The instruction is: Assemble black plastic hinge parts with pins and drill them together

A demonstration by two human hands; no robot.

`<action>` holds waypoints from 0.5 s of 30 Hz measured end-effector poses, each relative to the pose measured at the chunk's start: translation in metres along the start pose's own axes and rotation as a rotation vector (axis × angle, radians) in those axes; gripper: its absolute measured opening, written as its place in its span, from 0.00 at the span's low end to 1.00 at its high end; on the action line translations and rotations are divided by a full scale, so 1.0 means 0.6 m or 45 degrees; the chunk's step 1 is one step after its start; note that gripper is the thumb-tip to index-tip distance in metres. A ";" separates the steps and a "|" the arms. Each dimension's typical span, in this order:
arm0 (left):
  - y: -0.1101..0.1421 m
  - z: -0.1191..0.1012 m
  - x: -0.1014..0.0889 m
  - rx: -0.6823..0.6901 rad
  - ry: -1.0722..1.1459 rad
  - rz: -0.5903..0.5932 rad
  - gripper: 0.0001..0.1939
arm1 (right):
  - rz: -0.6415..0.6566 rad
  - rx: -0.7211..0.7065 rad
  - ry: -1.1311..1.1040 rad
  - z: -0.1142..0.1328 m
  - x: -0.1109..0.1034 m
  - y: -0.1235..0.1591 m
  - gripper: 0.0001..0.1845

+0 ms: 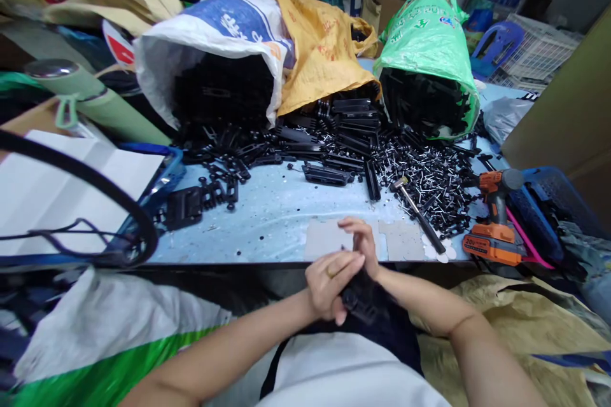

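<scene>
Close to my body, just below the table's front edge, my left hand is closed round a black plastic part. A ring shows on one of its fingers. My right hand meets the left hand at the part's upper end, its fingers curved loosely and pointing up and left. The part is blurred and partly covered by the hands, so its exact kind cannot be made out. Beyond the hands, a flat grey sheet lies at the table edge. A hammer rests to the right, beside a heap of screws.
White, orange and green bags spill black parts across the blue table. An orange cordless drill stands at right by a blue basket. A black cable arm curves at left.
</scene>
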State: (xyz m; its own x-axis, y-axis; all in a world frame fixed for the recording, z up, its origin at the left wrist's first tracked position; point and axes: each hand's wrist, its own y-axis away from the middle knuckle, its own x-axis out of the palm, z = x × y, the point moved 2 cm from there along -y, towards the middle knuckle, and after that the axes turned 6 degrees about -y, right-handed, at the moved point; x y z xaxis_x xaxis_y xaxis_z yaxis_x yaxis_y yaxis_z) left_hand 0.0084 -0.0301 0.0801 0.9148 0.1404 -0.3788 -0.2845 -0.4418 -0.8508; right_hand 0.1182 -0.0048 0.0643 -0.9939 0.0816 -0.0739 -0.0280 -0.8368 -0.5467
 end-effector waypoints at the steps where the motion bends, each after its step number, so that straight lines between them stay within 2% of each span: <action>1: 0.007 0.029 0.010 0.046 -0.153 0.048 0.34 | 0.062 0.029 0.167 -0.025 -0.010 -0.026 0.21; 2: 0.013 0.062 0.020 0.059 -0.313 0.111 0.35 | 0.114 0.054 0.382 -0.049 -0.027 -0.054 0.20; 5: 0.014 0.164 0.053 -0.099 -0.666 0.566 0.33 | 0.109 0.306 1.034 -0.112 -0.092 -0.135 0.16; 8: -0.010 0.240 0.087 -0.224 -0.824 0.885 0.29 | 0.173 0.504 1.399 -0.143 -0.135 -0.179 0.12; 12: -0.052 0.282 0.127 -0.384 -0.859 1.009 0.31 | 0.220 0.518 1.529 -0.145 -0.142 -0.192 0.11; 15: -0.067 0.287 0.137 -0.475 -0.824 0.985 0.32 | 0.340 0.582 1.634 -0.142 -0.136 -0.190 0.09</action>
State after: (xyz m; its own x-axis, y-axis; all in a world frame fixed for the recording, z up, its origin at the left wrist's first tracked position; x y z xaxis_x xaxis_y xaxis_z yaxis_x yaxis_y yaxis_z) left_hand 0.0455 0.1519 0.0205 0.1670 0.1009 -0.9808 -0.5150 -0.8394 -0.1740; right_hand 0.2115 0.1301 0.0615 -0.1899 0.1196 -0.9745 -0.1341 -0.9864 -0.0949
